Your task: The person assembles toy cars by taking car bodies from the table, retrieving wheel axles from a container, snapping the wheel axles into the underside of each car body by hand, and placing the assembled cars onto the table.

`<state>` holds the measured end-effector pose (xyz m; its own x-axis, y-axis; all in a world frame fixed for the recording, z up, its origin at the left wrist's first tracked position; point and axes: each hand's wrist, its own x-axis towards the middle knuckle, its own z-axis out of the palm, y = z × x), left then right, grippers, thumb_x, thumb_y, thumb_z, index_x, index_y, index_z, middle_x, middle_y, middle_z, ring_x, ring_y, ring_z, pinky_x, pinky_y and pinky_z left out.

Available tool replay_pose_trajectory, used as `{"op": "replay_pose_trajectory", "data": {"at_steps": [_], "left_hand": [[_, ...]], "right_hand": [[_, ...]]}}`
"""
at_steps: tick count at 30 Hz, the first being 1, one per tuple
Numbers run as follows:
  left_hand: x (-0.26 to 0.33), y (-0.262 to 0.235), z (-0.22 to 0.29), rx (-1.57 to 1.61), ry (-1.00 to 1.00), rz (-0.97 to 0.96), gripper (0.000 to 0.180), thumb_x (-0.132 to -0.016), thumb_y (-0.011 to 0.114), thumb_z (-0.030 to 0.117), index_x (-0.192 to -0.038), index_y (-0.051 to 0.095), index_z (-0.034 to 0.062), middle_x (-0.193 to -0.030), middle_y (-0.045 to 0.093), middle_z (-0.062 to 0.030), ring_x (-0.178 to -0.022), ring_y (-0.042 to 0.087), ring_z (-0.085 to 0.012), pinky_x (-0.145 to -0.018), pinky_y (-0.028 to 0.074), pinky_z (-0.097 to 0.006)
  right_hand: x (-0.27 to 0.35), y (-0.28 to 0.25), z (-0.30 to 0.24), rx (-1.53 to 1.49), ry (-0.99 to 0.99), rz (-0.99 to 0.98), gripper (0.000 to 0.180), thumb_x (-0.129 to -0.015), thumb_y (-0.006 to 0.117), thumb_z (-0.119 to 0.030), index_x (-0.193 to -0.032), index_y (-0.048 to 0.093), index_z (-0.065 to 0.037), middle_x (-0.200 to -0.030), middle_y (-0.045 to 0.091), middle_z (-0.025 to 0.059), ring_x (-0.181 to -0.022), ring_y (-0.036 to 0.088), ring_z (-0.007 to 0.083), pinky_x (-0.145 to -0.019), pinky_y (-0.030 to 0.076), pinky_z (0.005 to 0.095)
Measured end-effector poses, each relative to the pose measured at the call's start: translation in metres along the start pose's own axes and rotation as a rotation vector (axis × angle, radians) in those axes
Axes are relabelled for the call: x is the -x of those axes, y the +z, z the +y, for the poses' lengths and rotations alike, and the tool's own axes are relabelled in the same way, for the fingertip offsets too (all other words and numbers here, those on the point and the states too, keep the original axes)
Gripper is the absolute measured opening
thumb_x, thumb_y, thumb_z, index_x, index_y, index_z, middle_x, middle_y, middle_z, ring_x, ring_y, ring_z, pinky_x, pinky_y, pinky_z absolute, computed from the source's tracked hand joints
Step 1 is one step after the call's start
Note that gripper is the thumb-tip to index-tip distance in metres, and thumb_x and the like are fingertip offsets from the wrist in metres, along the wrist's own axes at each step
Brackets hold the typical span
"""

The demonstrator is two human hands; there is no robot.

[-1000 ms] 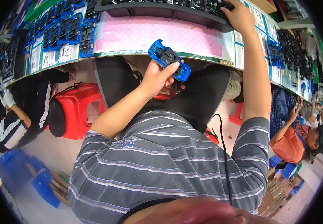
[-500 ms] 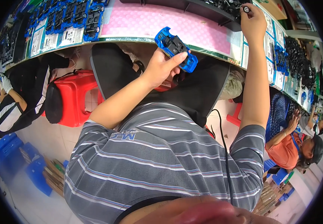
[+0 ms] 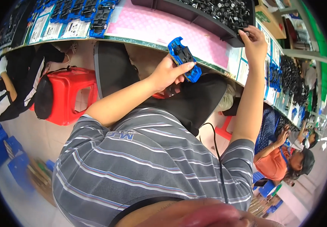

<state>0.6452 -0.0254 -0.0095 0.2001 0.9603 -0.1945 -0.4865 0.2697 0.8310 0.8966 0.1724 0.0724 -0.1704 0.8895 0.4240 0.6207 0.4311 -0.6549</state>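
Note:
My left hand (image 3: 168,75) grips a blue toy car body (image 3: 185,58) over my lap, just off the table edge. Its black underside faces up, and my thumb presses on its near end. At the right end of a black tray (image 3: 193,18), my right hand (image 3: 255,41) has its fingers closed in a pinch. A small black toy car wheel (image 3: 247,34) with a light hub shows partly between those fingers. The tray holds many loose wheels (image 3: 227,13) on thin metal axles.
Blue toy cars (image 3: 100,19) stand in rows at the table's left. Pink padding (image 3: 144,22) covers the middle. More blue cars and black parts (image 3: 294,75) lie to the right. Red stools (image 3: 71,94) and co-workers (image 3: 277,162) are on both sides.
The view has shifted, showing more of the tray. My right hand is still at the tray's right end, and the wheel is now more hidden by the fingers. My left hand keeps the car body.

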Motion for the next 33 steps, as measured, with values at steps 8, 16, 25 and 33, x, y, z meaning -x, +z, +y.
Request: {"op": "replay_pose_trajectory", "data": {"at_steps": [8,16,25,33], "left_hand": [[0.005,-0.002,0.004,0.019,0.06,-0.013,0.032,-0.091,0.071,0.033,-0.105,0.059,0.0064,-0.082,0.062,-0.001,-0.059,0.055,-0.0057,-0.048,0.045,-0.019],[0.01,-0.001,0.001,0.019,0.029,-0.007,0.032,-0.092,0.071,0.03,-0.108,0.057,0.0062,-0.084,0.062,-0.001,-0.059,0.055,-0.0053,-0.048,0.044,-0.019],[0.005,-0.006,-0.007,0.254,0.124,-0.025,0.039,-0.1,0.056,0.044,-0.106,0.056,0.0052,-0.082,0.065,-0.0051,-0.062,0.06,-0.0091,-0.052,0.049,-0.022],[0.0,-0.001,-0.004,0.242,0.224,-0.025,0.036,-0.1,0.057,0.04,-0.106,0.058,0.0049,-0.087,0.066,-0.0062,-0.068,0.063,-0.0116,-0.058,0.052,-0.024]], "right_hand": [[-0.004,0.003,-0.005,-0.153,0.053,-0.097,0.021,-0.083,0.08,-0.015,-0.098,0.073,-0.002,-0.13,0.062,0.0117,-0.095,0.068,0.0147,-0.081,0.055,0.0255],[-0.007,-0.011,-0.002,0.086,-0.245,-0.064,0.028,-0.09,0.073,-0.019,-0.117,0.072,-0.011,-0.119,0.062,0.0104,-0.095,0.064,0.016,-0.083,0.051,0.0265],[0.089,0.024,-0.101,-0.519,0.01,0.012,0.054,-0.073,0.088,-0.018,-0.118,0.064,-0.001,-0.107,0.066,0.0114,-0.093,0.067,0.0194,-0.087,0.054,0.0322],[0.137,0.055,-0.116,-0.028,-0.176,-0.2,0.06,-0.063,0.09,-0.019,-0.114,0.064,-0.001,-0.104,0.066,0.0138,-0.093,0.066,0.0291,-0.082,0.053,0.0364]]}}
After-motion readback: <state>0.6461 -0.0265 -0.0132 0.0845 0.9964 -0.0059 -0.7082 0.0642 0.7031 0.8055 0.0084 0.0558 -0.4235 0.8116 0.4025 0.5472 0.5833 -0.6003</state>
